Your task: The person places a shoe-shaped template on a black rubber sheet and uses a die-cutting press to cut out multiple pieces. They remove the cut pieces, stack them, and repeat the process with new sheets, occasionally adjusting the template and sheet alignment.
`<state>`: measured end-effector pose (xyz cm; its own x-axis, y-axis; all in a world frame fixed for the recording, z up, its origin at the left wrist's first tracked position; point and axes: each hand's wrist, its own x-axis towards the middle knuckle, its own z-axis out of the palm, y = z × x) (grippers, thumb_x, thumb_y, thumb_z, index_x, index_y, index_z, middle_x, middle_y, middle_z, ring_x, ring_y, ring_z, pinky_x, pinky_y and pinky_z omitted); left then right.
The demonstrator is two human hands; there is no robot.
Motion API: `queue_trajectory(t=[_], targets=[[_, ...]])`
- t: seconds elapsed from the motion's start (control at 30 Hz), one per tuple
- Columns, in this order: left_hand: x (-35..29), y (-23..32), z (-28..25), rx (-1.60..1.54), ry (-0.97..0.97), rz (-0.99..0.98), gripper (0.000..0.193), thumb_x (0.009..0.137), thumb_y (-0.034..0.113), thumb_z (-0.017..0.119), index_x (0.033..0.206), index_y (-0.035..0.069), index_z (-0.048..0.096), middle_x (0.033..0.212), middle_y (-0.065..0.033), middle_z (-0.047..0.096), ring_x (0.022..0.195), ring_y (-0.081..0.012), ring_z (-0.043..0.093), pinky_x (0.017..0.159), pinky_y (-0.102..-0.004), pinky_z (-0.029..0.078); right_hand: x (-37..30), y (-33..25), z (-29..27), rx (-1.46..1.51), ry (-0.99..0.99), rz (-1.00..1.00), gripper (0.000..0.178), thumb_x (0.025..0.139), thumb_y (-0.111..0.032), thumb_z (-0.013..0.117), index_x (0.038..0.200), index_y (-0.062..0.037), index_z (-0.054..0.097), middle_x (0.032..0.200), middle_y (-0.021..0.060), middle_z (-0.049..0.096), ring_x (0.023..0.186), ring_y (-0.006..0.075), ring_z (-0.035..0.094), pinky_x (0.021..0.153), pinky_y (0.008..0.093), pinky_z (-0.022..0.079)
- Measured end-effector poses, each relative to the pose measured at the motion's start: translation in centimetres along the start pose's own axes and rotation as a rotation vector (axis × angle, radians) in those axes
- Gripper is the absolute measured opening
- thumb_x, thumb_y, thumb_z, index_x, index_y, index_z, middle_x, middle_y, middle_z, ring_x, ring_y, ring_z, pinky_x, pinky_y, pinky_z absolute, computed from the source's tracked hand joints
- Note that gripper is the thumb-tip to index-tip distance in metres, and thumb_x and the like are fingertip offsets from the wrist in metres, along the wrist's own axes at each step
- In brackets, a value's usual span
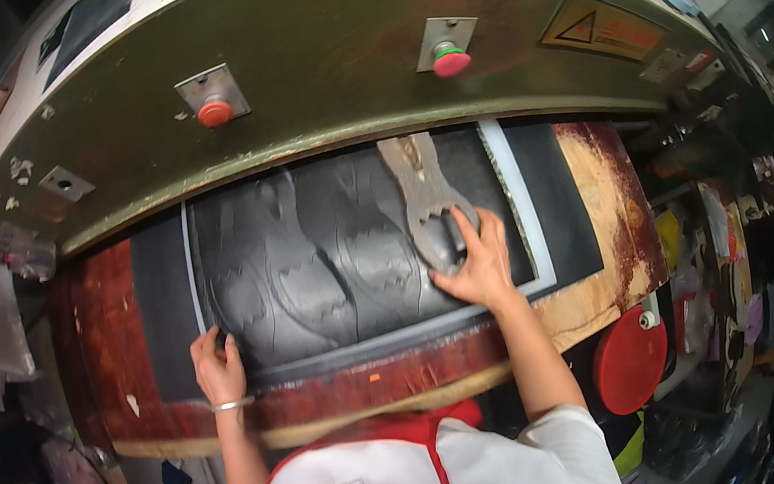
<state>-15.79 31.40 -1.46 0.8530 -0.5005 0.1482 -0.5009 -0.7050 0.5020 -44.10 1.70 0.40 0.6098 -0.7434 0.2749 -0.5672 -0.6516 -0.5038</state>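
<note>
At the near-left edge of the worktop [123, 373], the left hand [218, 369] presses its curled fingers on the corner of the black sheet [325, 252]. Farther in, toward the right edge, the right hand [477, 261] lies open, fingers spread, on a grey metal cutting die [421, 187] resting on that sheet, beneath the green press head [334, 61].

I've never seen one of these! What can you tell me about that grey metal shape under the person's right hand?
The metal cutting die is a dull grey, worn outline shaped like a flat pattern piece, long and open inside. It lies flat on the wrinkled black sheet, slanting toward the green press head. The right hand rests on its near end.
</note>
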Motion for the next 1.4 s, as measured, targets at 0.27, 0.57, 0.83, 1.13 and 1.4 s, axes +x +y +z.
queue_trajectory(t=[0.27, 0.57, 0.83, 1.13, 1.4], targets=[[-2.4, -3.1, -1.1, 0.263, 0.062, -0.005, 0.037, 0.087, 0.024, 0.066, 0.116, 0.002, 0.056, 0.097, -0.0196, 0.058, 0.092, -0.0401, 0.057, 0.081, -0.0458, 0.045, -7.7, -1.8, -0.8, -0.009, 0.006, 0.094, 0.085, 0.052, -0.024, 0.085, 0.131, -0.0158, 0.052, 0.135, 0.0303, 0.036, 0.122, 0.0478, 0.037, 0.102, 0.0500, 0.038], [-5.5, -5.4, -2.9, 0.436, -0.027, -0.197, 0.034, 0.101, 0.037, 0.039, 0.104, 0.003, 0.044, 0.079, -0.0293, 0.062, 0.075, -0.0506, 0.058, 0.064, -0.0570, 0.043, -11.1, -3.9, -4.1, 0.434, -0.014, 0.225, 0.087, 0.054, -0.020, 0.089, 0.131, -0.0078, 0.049, 0.128, 0.0222, 0.048, 0.119, 0.0329, 0.046, 0.099, 0.0428, 0.041], [-10.2, -5.3, -4.0, 0.415, -0.075, -0.224, 0.035, 0.099, 0.036, 0.044, 0.106, 0.002, 0.048, 0.080, -0.0306, 0.063, 0.076, -0.0513, 0.058, 0.065, -0.0575, 0.043, -10.8, 4.5, -10.3, 0.812, 0.245, 0.483, 0.080, 0.064, -0.008, 0.083, 0.132, -0.0042, 0.041, 0.122, 0.0156, 0.053, 0.108, 0.0230, 0.056, 0.092, 0.0338, 0.046], [-9.8, 2.0, -2.8, 0.216, 0.084, 0.174, 0.034, 0.087, 0.010, 0.063, 0.119, -0.001, 0.057, 0.107, -0.0210, 0.059, 0.100, -0.0391, 0.055, 0.089, -0.0433, 0.044, -14.4, 14.2, -11.8, -0.323, 0.216, 0.432, 0.081, 0.063, -0.023, 0.084, 0.132, -0.0052, 0.047, 0.128, 0.0225, 0.046, 0.121, 0.0380, 0.044, 0.103, 0.0457, 0.036], [-9.8, 16.3, 3.9, -0.152, -0.223, 0.791, 0.037, 0.077, 0.006, 0.070, 0.112, 0.006, 0.061, 0.103, -0.0127, 0.059, 0.095, -0.0310, 0.057, 0.083, -0.0396, 0.046, -16.7, 7.1, -8.4, -0.073, 0.058, 0.147, 0.030, 0.070, -0.022, 0.081, 0.076, -0.0028, 0.059, 0.085, 0.0113, 0.056, 0.079, 0.0303, 0.050, 0.073, 0.0410, 0.041]])
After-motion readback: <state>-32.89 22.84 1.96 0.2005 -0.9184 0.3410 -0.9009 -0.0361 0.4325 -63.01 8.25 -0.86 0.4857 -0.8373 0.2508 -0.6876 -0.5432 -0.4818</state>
